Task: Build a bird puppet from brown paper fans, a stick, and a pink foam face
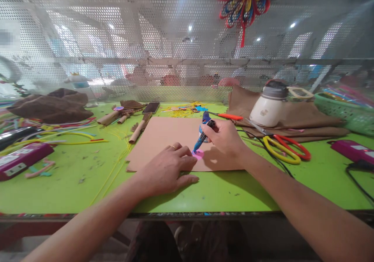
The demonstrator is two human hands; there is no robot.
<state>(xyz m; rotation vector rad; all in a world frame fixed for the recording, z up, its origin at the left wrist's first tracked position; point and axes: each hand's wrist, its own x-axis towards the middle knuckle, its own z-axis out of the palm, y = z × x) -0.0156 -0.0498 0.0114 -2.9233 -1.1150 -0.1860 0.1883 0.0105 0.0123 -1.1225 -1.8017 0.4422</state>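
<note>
A brown sheet of paper or card [163, 137] lies on the green table, with a small pink disc [199, 155] near its front edge. My right hand [226, 137] is closed round a blue marker [201, 140], held slanted with its tip down at the disc's upper left edge. Small dark marks show on the disc. My left hand [172, 162] rests flat, thumb apart, its fingertips at the left side of the disc. Behind the marker is a blue and white object, partly hidden by my right hand.
Scissors [282, 149] with yellow and red handles and a white bottle [269, 106] are at the right. Brown paper rolls [140, 129] and a phone [151, 107] are left of the sheet. Purple power strips [23, 160] lie at both sides; a green basket [344, 112] stands far right.
</note>
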